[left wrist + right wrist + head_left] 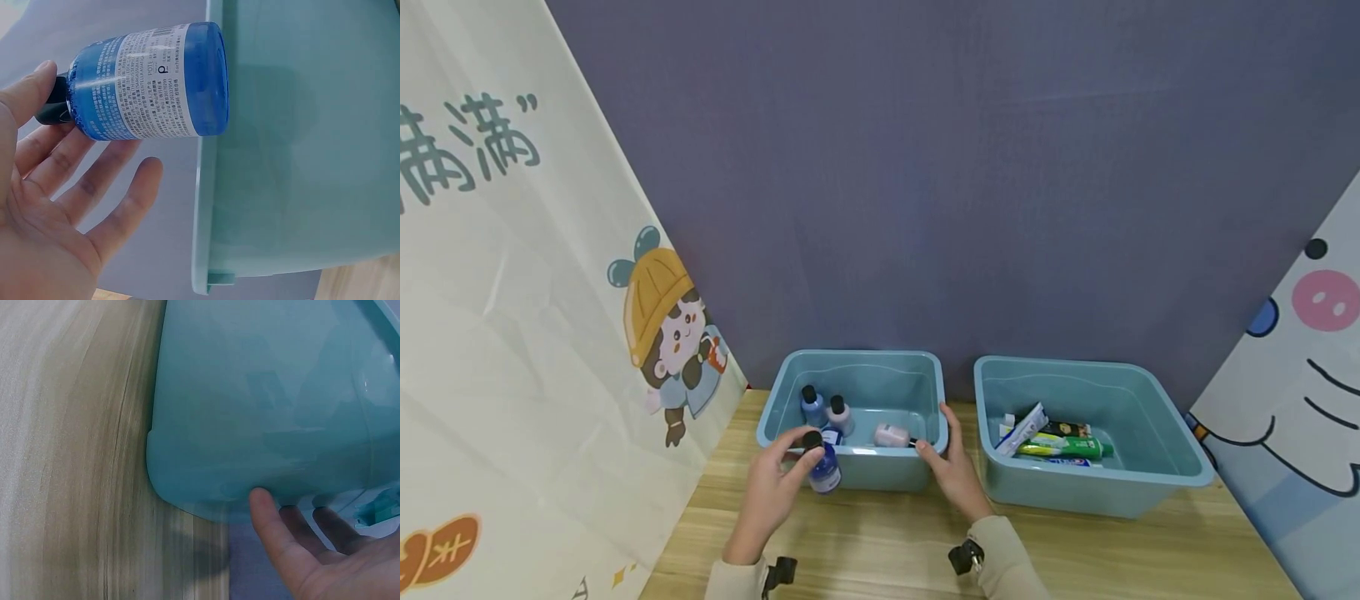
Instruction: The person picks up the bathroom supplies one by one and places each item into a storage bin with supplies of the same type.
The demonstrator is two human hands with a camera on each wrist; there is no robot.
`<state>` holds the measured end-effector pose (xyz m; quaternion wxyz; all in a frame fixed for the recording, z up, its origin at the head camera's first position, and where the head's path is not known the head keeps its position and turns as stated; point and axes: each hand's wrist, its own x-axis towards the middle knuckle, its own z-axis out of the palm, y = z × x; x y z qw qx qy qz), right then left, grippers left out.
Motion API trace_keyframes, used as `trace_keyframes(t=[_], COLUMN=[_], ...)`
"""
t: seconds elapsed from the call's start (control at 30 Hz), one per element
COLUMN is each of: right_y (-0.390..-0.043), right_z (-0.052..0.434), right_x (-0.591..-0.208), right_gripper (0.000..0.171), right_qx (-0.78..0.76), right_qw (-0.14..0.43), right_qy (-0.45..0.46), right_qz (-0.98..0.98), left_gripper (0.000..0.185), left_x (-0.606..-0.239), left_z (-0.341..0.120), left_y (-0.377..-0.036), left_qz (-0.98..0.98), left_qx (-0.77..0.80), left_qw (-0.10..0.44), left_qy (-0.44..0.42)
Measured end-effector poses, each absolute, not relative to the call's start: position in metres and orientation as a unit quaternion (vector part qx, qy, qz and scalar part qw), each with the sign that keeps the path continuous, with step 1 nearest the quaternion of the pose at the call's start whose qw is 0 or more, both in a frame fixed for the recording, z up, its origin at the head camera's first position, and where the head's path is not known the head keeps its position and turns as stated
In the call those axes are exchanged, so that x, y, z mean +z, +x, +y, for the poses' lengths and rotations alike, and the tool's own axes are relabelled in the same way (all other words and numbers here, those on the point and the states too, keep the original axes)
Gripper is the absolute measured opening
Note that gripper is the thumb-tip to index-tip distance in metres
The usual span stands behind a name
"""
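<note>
My left hand [775, 483] pinches the black cap of a blue bottle [825, 471] between thumb and fingers, just in front of the left bin's front rim. In the left wrist view the bottle [150, 81] shows a white label with small print. My right hand [953, 467] grips the front right corner of the left teal bin [880, 471], thumb at the front rim and fingers on the right side. In the right wrist view its fingertips [261, 500] touch the bin's outer wall. Inside that bin are a blue bottle [813, 410], a pale bottle [840, 418] and a lying pinkish bottle [891, 435].
A second teal bin [1090, 487] stands to the right, holding several tubes and boxes, among them a green tube [1063, 446]. Both bins sit on a wooden table [880, 542] against a dark grey-purple wall [925, 183]. A printed white panel [535, 333] borders the left side.
</note>
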<state>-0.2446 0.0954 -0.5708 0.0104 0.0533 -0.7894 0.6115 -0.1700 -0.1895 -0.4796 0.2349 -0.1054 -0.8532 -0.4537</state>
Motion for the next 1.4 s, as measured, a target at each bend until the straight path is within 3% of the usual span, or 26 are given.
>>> trace_keyframes(t=[0.37,1.4], right_y=[-0.246,-0.245], right_z=[0.096,0.096], right_x=[-0.572,-0.573], right_gripper=[0.082,0.081], right_qx=[0.601,0.605], right_qw=[0.008,0.011], right_qy=[0.044,0.046], right_qz=[-0.798,-0.795], left_gripper=[0.028,0.03], left_x=[-0.462,-0.428], left_z=[-0.195,-0.219], left_y=[-0.18,-0.227], left_qz=[-0.85,-0.877], left_qx=[-0.43,-0.388], left_qw=[0.277,0.243], left_qy=[-0.13,-0.143])
